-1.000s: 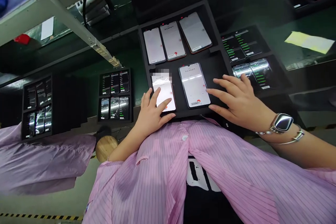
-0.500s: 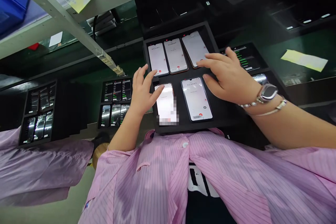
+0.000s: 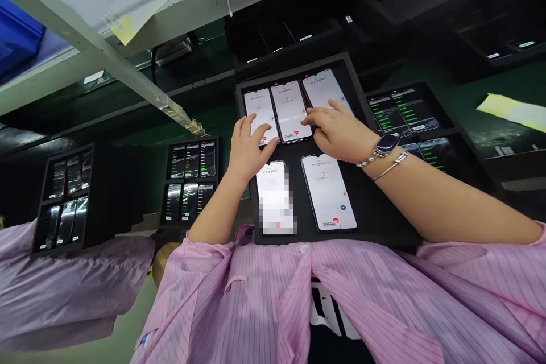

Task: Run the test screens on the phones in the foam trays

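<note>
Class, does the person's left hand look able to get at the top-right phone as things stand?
Probably not directly. The left hand is on the top-left phone, the top-middle phone lies between, and the right hand covers the lower end of the top-right phone, leaving only its upper end free.

Pale pink with thin dark pinstripes on the work coat (image 3: pixel 239 296) along the bottom of the frame — black with white print on the shirt (image 3: pixel 336 347) beneath it — matte black on the tray (image 3: pixel 375 222) at centre, vivid blue on the bin (image 3: pixel 17 40) at upper left, pale yellow on the paper note (image 3: pixel 514 112) at far right.
</note>
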A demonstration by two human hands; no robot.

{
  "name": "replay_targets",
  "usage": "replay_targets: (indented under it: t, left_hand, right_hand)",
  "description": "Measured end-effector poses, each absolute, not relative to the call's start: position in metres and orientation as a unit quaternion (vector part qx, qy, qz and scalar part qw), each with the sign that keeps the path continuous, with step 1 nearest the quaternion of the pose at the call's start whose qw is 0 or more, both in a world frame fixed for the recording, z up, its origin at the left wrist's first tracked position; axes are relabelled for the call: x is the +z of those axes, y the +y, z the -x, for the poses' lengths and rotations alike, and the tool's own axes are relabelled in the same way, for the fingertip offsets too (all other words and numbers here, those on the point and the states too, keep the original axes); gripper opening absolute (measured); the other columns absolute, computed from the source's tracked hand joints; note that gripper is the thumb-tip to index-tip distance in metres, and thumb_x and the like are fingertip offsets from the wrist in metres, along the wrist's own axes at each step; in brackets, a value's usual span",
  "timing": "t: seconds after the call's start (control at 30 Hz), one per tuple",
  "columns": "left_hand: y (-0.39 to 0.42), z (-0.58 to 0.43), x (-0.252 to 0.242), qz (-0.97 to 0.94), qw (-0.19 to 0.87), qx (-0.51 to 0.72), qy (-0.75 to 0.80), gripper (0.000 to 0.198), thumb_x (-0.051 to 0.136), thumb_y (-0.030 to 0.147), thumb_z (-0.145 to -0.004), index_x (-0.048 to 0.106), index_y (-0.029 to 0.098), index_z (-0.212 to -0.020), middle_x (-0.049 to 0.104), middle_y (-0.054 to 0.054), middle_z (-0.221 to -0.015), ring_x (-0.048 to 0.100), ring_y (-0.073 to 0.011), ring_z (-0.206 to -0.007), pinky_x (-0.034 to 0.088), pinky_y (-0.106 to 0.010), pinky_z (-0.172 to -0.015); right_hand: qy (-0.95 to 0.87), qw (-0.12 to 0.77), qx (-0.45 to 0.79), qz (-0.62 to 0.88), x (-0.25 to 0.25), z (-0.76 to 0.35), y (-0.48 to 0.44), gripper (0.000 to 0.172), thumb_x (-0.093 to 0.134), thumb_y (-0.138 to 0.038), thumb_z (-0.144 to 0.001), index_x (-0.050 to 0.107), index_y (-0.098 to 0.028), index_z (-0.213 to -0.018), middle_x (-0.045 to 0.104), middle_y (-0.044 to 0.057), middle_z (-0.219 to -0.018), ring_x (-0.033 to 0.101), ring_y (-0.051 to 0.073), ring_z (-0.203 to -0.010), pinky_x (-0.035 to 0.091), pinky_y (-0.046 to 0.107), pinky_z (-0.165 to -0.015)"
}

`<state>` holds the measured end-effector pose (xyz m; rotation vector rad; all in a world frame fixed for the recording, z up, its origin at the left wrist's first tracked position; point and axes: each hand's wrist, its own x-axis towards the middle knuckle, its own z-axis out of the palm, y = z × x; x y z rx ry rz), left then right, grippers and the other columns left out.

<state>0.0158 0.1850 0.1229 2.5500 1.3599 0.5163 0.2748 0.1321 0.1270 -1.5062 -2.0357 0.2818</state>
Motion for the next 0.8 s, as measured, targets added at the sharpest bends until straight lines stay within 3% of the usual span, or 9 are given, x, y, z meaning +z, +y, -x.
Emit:
replay_targets:
  t: [0.17, 0.3, 0.47, 0.6, 0.7, 0.8]
  left_hand:
    - [0.186, -0.017, 0.123, -0.862, 0.103, 0.166, 0.468, 0.054, 0.056, 0.063, -0.101, 0.068, 0.026, -0.139, 0.048, -0.015, -0.162, 0.034, -0.0388, -0.153, 0.033, -0.06, -0.126]
    - [0.187, -0.016, 0.123, -0.86, 0.107, 0.168, 0.47, 0.057, 0.056, 0.064, -0.101, 0.066, 0.027, -0.143, 0.048, -0.015, -0.162, 0.034, -0.039, -0.154, 0.035, -0.06, -0.126]
    - [0.189, -0.017, 0.125, -0.854, 0.115, 0.169, 0.479, 0.058, 0.057, 0.063, -0.1, 0.062, 0.029, -0.147, 0.048, -0.015, -0.162, 0.037, -0.038, -0.153, 0.036, -0.06, -0.125]
    - [0.195, -0.017, 0.12, -0.842, 0.138, 0.192, 0.484, 0.052, 0.064, 0.061, -0.098, 0.071, 0.025, -0.134, 0.044, -0.014, -0.167, 0.029, -0.0406, -0.159, 0.023, -0.062, -0.13]
    - [0.19, -0.005, 0.105, -0.761, 0.245, 0.334, 0.499, 0.062, 0.06, 0.065, -0.099, 0.06, 0.027, -0.147, 0.038, -0.01, -0.171, 0.03, -0.0334, -0.161, 0.022, -0.052, -0.134]
    - [0.168, 0.016, 0.085, -0.597, 0.42, 0.425, 0.535, 0.058, 0.04, 0.063, -0.108, 0.05, 0.03, -0.155, 0.049, -0.01, -0.162, 0.049, -0.0255, -0.15, 0.038, -0.045, -0.128]
  right_hand:
    - [-0.622, 0.403, -0.008, 0.672, 0.141, -0.299, 0.118, 0.033, 0.04, -0.01, -0.086, 0.066, -0.025, -0.101, 0.079, 0.006, -0.107, 0.074, 0.025, -0.102, 0.033, 0.06, -0.128]
    - [-0.596, 0.389, 0.012, 0.702, 0.132, -0.313, 0.117, 0.031, 0.041, -0.01, -0.082, 0.065, -0.026, -0.092, 0.079, 0.002, -0.096, 0.074, 0.025, -0.092, 0.037, 0.066, -0.123]
    - [-0.625, 0.351, 0.021, 0.697, 0.117, -0.313, 0.127, 0.036, 0.04, -0.011, -0.087, 0.07, -0.025, -0.1, 0.077, 0.007, -0.106, 0.071, 0.029, -0.115, 0.03, 0.069, -0.127]
    - [-0.609, 0.364, 0.073, 0.701, 0.113, -0.318, 0.133, 0.031, 0.046, -0.011, -0.081, 0.071, -0.019, -0.098, 0.077, 0.01, -0.107, 0.062, 0.033, -0.137, 0.027, 0.07, -0.127]
    - [-0.548, 0.478, 0.094, 0.68, 0.108, -0.334, 0.126, 0.037, 0.053, -0.015, -0.082, 0.068, -0.021, -0.115, 0.075, 0.01, -0.124, 0.061, 0.029, -0.138, 0.033, 0.06, -0.128]
    - [-0.456, 0.568, 0.163, 0.665, 0.09, -0.346, 0.102, 0.037, 0.06, -0.026, -0.086, 0.062, -0.024, -0.123, 0.072, 0.01, -0.132, 0.066, 0.025, -0.131, 0.047, 0.051, -0.119]
